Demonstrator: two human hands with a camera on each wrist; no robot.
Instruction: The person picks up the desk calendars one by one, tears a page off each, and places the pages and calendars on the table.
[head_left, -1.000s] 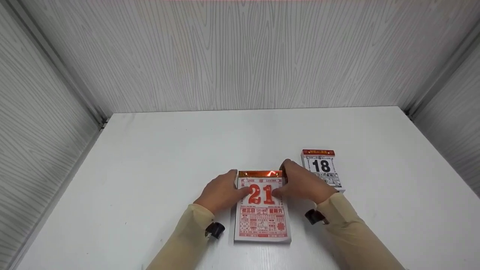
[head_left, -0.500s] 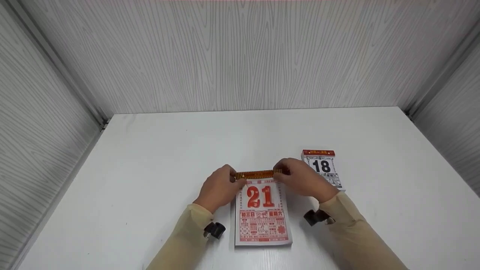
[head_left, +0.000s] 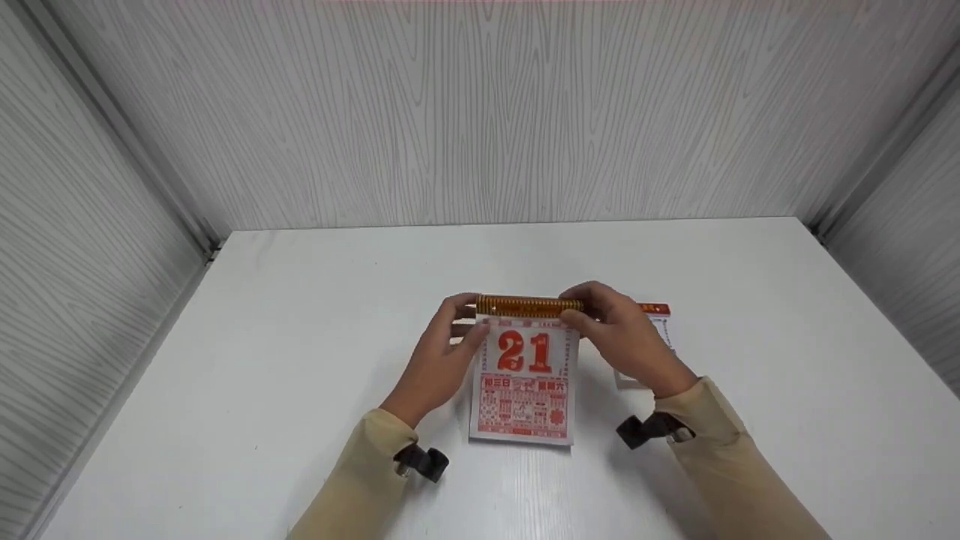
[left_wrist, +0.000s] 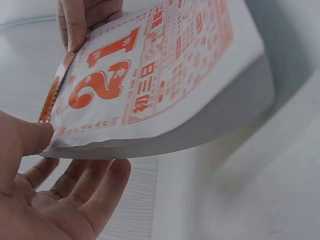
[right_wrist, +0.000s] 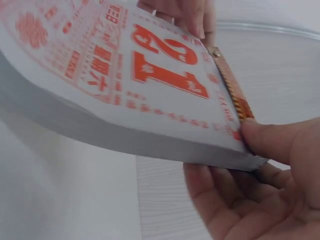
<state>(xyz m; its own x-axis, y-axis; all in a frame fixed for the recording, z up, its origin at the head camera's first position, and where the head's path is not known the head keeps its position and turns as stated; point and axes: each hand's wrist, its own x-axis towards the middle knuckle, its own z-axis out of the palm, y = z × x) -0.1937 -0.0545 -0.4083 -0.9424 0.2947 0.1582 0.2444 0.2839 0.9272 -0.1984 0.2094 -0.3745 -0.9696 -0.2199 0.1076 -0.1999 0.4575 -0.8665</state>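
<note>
A thick tear-off calendar (head_left: 523,382) with a big red 21 and a shiny gold-orange binding strip hangs tilted between both hands, its top end raised. My left hand (head_left: 442,360) pinches the top left corner, thumb on the front page and fingers behind. At the top right corner my right hand (head_left: 626,337) pinches it the same way, as the right wrist view shows with the thumb by the strip and fingers underneath. In the left wrist view the page block (left_wrist: 210,115) bends down toward the white table.
A smaller calendar (head_left: 660,324) with a red header lies on the white table (head_left: 300,337), partly hidden behind my right hand. Grey wood-grain panels (head_left: 480,112) wall the table at the back and on both sides.
Both hands have closed on the top corners and lifted the calendar's upper end, carrying it up and away from me. My right hand now covers much of the smaller calendar.
</note>
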